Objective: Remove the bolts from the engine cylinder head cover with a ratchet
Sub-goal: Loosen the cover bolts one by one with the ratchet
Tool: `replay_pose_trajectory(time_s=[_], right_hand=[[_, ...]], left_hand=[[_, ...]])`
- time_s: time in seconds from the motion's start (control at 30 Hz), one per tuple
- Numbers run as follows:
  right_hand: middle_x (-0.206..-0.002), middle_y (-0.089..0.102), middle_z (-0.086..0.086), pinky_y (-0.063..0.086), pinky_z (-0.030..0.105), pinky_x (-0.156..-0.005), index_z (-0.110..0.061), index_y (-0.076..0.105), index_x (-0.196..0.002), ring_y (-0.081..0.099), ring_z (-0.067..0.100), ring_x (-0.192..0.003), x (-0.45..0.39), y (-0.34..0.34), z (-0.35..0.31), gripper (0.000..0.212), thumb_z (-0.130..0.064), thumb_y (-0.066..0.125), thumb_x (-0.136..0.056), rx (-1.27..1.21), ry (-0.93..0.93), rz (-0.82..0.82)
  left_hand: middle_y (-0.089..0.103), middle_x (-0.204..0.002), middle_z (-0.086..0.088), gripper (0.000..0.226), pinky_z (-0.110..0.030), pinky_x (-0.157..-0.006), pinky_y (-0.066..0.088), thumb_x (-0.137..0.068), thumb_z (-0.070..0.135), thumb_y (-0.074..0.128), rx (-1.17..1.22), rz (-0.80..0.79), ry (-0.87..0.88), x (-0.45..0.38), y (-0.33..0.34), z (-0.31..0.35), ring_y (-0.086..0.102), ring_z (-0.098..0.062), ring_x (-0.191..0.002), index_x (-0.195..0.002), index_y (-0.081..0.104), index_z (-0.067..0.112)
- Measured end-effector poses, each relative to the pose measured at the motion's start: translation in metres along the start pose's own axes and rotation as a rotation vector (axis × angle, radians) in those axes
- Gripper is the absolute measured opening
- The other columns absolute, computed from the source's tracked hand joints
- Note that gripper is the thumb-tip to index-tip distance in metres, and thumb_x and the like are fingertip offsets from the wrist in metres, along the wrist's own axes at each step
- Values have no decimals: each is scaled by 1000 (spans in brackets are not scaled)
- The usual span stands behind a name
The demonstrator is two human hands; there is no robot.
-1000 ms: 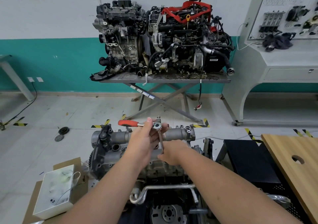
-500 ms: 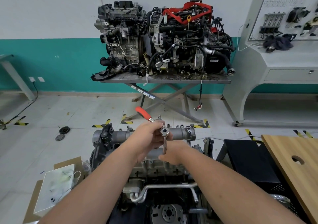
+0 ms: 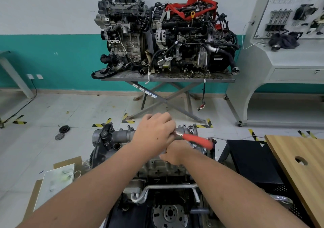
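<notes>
Both hands point(image 3: 168, 140) grip the ratchet point(image 3: 194, 139) over the engine point(image 3: 122, 136).

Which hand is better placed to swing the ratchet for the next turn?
Left. The left hand already grips the ratchet near its head, while the right hand sits lower, below the ratchet's head.

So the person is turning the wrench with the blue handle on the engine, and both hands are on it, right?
Not quite. The handle is red-orange, not blue, as the head view shows. The rest holds: the left hand grips the ratchet at its head end, the right hand sits just below it, and both work over the engine in front of the person.
</notes>
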State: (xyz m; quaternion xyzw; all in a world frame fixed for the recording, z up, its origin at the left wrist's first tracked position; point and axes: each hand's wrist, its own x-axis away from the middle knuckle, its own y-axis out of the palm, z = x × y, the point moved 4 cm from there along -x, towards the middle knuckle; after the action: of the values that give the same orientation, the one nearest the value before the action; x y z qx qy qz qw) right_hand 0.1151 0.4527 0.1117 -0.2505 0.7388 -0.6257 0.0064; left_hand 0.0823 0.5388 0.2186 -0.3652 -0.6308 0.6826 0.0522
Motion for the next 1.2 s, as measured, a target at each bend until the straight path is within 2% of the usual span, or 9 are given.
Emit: replay_pose_trajectory(time_s=[0.13, 0.2, 0.3, 0.4, 0.6, 0.73, 0.87, 1.03, 1.2], right_hand=[[-112, 69, 6, 54, 43, -87, -13, 64, -112, 65, 27, -99, -3, 0, -4, 25, -25, 47, -98, 100, 9, -79], [-104, 72, 4, 54, 43, -87, -12, 67, -102, 67, 25, -94, -2, 1, -4, 28, -23, 41, -96, 93, 11, -98], [-104, 70, 6, 53, 40, -83, -17, 55, -93, 65, 29, -96, -3, 2, -2, 17, -28, 42, -94, 74, 21, -88], [-106, 69, 7, 47, 36, -73, -20, 57, -96, 64, 30, -97, -3, 1, -1, 18, -30, 43, -94, 71, 49, -56], [-107, 69, 5, 53, 38, -86, -14, 65, -110, 64, 27, -102, 1, -1, 0, 34, -40, 48, -97, 36, 87, -63], [-104, 68, 5, 51, 37, -82, -19, 56, -95, 63, 28, -101, 2, -2, 0, 23, -41, 48, -96, 31, 76, -61], [-101, 66, 3, 47, 36, -78, -21, 55, -98, 63, 28, -101, 3, -3, 1, 23, -43, 49, -95, 38, 52, -63], [-106, 69, 7, 52, 40, -85, -17, 60, -109, 63, 29, -100, 7, -5, -1, 31, -44, 49, -96, 52, 18, -71], [-105, 70, 7, 50, 38, -87, -13, 63, -110, 63, 29, -101, 9, -5, 0, 36, -43, 47, -99, 53, 14, -107]], left_hand=[[63, -99, -4, 44, -40, -79, 46, -91, 48, 49, 406, 319, -201, 17, 11, -7, 59, -24, -88, -79, 65, 8], [64, -101, -1, 40, -38, -82, 50, -94, 46, 44, 805, 339, -415, 22, 24, -1, 61, -18, -92, -96, 65, 12], [72, -86, -5, 31, -36, -74, 53, -107, 37, 34, 1488, 383, -826, 25, 44, 10, 66, -20, -77, -111, 60, 20], [71, -79, -7, 42, -38, -76, 45, -107, 45, 33, 1819, 345, -1051, 22, 54, 9, 63, -19, -69, -108, 66, 19], [69, -69, -7, 33, -51, -88, 54, -105, 41, 44, 1820, 264, -1113, 21, 54, -12, 71, -25, -70, -102, 60, 12], [70, -66, -6, 34, -50, -92, 56, -105, 38, 37, 1580, -32, -1009, 14, 46, -25, 74, -26, -73, -113, 55, 11], [74, -74, -8, 42, -45, -90, 58, -107, 41, 28, 1407, -227, -820, 6, 32, -28, 76, -25, -83, -119, 56, 12], [76, -86, -12, 39, -45, -92, 54, -107, 42, 26, 1398, -259, -687, 9, 32, -21, 74, -23, -87, -124, 54, 20], [74, -86, -13, 35, -36, -83, 50, -108, 35, 26, 1489, -266, -635, 12, 31, -17, 71, -22, -85, -129, 49, 19]])
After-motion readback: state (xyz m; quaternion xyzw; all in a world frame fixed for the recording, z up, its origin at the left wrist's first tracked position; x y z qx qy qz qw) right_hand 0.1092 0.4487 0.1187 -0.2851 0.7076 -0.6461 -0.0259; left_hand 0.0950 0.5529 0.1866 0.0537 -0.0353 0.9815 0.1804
